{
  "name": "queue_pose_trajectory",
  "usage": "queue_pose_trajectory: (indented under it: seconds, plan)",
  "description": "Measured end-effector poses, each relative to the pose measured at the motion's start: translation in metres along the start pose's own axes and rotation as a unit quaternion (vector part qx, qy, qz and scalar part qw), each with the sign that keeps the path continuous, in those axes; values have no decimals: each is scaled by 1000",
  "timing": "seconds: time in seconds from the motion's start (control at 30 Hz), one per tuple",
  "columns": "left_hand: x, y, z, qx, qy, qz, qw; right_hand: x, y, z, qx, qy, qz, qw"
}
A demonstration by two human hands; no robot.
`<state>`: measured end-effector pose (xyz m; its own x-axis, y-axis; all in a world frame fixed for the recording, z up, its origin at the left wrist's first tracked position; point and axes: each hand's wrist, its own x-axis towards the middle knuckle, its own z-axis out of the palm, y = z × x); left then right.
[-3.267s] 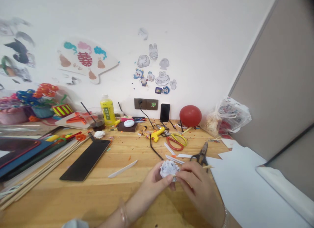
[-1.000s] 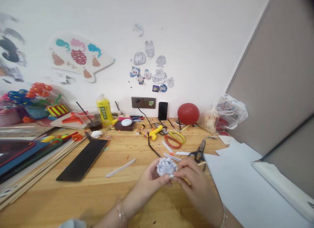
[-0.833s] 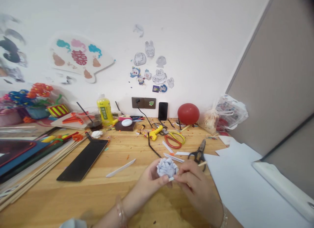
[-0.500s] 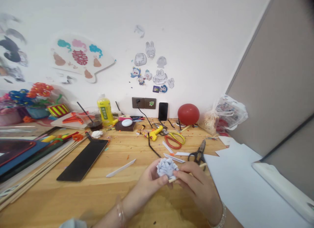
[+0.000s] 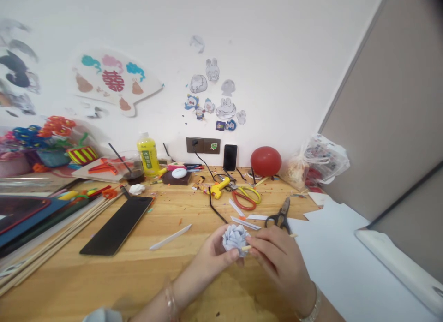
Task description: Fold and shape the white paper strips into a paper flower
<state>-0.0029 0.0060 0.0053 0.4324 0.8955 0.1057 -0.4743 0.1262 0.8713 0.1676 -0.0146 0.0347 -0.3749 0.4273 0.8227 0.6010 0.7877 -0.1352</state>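
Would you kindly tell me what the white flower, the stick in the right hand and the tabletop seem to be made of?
White flower: probably matte paper, judging by crisp folded edges. Stick: likely bare wood, pale and dull. Tabletop: wood or a wood-look surface, smooth, with visible grain.

Relative to half a second earlier, the wooden stick point(image 5: 246, 248) lies flatter — its near tip raised to the lower edge of the paper flower point(image 5: 235, 238), its far end protruding farther beyond the right hand point(image 5: 282, 258).
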Motion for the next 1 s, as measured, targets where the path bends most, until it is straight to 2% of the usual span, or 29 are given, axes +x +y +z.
queue_pose_trajectory:
  seconds: [0.27,0.53,0.63,0.8,1.0]
  plan:
    - [1,-1,-1,27,-17,9,999,7,-6,-1,26,-26,54,998]
    - [0,5,3,48,-21,-14,999,9,0,-7,101,-130,118,979]
    - [0,6,4,52,-14,-28,998,10,4,-9,105,-162,112,975]
    - [-2,3,3,63,-6,-37,997,8,5,-7,39,-138,29,989]
    - [-4,4,5,60,-7,-37,998,8,0,-5,89,-90,70,989]
